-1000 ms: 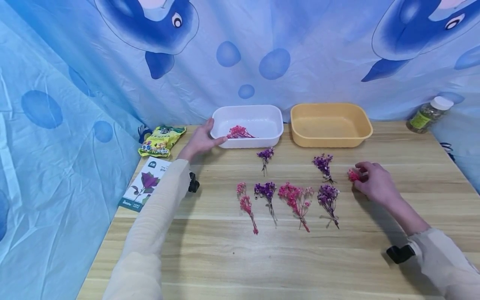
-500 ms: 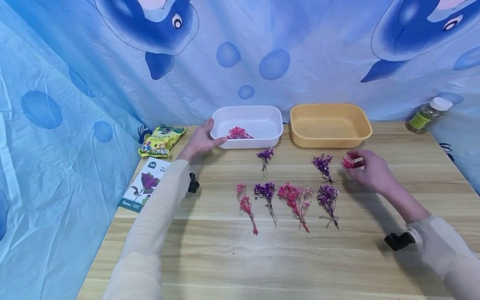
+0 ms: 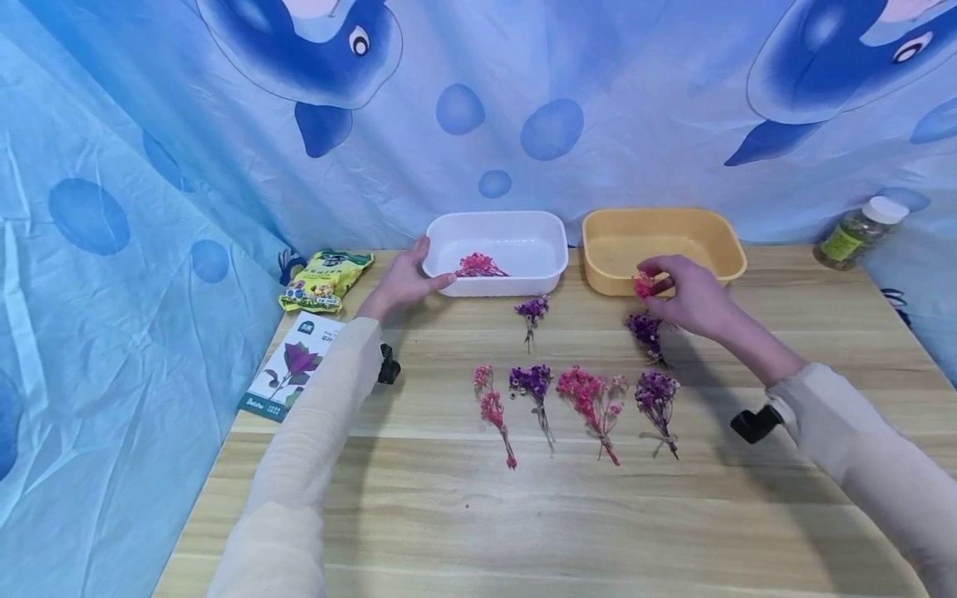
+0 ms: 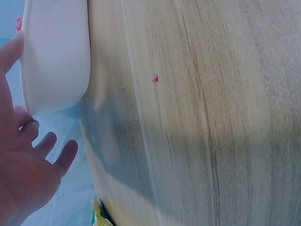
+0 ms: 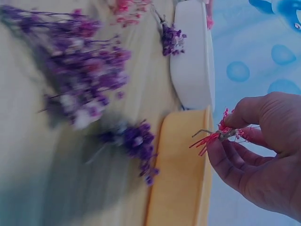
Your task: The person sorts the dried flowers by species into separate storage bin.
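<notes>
In the head view my left hand (image 3: 406, 282) holds the left end of a white plastic basin (image 3: 497, 287), thumb at its front rim and fingers around the corner. A small bunch of pink dried flowers (image 3: 479, 266) lies inside that basin. My right hand (image 3: 691, 295) pinches another bunch of pink dried flowers (image 3: 643, 285) between thumb and fingers, in front of the yellow basin (image 3: 606, 283). In the right wrist view its tied red stems (image 5: 204, 142) stick out from the fingertips. Below that hand lies a purple dried flower bunch (image 3: 645, 332), partly overlapped by it.
More dried bunches lie on the wooden table: purple (image 3: 532, 309), pink (image 3: 493, 409), purple (image 3: 532, 382), pink (image 3: 591, 399) and purple (image 3: 656, 394). A yellow-green packet (image 3: 325, 281) and a flower-printed card (image 3: 293, 361) are at left. A lidded jar (image 3: 856, 235) stands at the back right.
My right hand has lifted the pink flower bunch from the table's right side and carried it left and back to the front of the yellow basin. The left hand stays at the white basin.
</notes>
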`<state>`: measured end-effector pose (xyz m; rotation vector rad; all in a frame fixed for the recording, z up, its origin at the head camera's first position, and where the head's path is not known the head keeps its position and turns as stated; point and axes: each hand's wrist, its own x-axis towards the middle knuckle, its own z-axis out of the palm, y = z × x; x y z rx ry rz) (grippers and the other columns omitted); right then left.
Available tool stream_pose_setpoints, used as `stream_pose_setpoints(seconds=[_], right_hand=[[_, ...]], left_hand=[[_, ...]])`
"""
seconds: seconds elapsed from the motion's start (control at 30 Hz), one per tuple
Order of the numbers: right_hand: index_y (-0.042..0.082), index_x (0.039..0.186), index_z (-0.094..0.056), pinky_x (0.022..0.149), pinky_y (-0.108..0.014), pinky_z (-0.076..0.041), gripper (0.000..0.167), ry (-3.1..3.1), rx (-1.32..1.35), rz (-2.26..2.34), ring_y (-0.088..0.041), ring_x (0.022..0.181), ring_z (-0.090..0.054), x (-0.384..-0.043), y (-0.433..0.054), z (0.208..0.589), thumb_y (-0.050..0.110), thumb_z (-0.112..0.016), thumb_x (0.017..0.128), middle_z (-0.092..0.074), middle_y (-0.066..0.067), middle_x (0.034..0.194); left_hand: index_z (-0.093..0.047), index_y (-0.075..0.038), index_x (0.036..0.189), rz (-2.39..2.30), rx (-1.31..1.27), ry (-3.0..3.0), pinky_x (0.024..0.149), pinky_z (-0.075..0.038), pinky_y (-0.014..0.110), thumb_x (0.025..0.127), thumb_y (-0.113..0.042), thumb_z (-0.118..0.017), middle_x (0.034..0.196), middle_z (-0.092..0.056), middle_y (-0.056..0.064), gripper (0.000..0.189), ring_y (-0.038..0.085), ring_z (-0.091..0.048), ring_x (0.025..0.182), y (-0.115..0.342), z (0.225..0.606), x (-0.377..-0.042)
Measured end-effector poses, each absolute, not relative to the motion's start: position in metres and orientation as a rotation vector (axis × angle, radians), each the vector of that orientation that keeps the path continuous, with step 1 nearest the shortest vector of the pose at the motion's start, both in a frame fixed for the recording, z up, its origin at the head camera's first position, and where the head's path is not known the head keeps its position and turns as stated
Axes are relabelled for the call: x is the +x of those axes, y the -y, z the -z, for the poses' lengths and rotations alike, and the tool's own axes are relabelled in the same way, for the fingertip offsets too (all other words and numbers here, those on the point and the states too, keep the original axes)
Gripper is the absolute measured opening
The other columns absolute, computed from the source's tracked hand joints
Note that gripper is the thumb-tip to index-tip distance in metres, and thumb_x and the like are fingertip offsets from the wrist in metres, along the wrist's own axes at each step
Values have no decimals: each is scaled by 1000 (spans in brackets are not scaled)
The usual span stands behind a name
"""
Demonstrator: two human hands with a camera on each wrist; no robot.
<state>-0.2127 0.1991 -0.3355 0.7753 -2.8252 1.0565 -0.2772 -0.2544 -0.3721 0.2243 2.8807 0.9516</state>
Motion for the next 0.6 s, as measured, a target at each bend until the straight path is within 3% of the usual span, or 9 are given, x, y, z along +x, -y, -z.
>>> stream_pose_setpoints(seconds=[0.6], right_hand=[[-11, 130, -55, 78, -45, -60, 48, 2806, 1000, -1029, -41, 100, -65, -266, -121, 313, -8, -67, 84, -57, -27, 122]], left_hand=[[-11, 0, 158, -988, 260, -2878, 121, -9, 39, 88, -47, -74, 165, -8, 17, 105, 31, -9, 151, 255, 371, -276]])
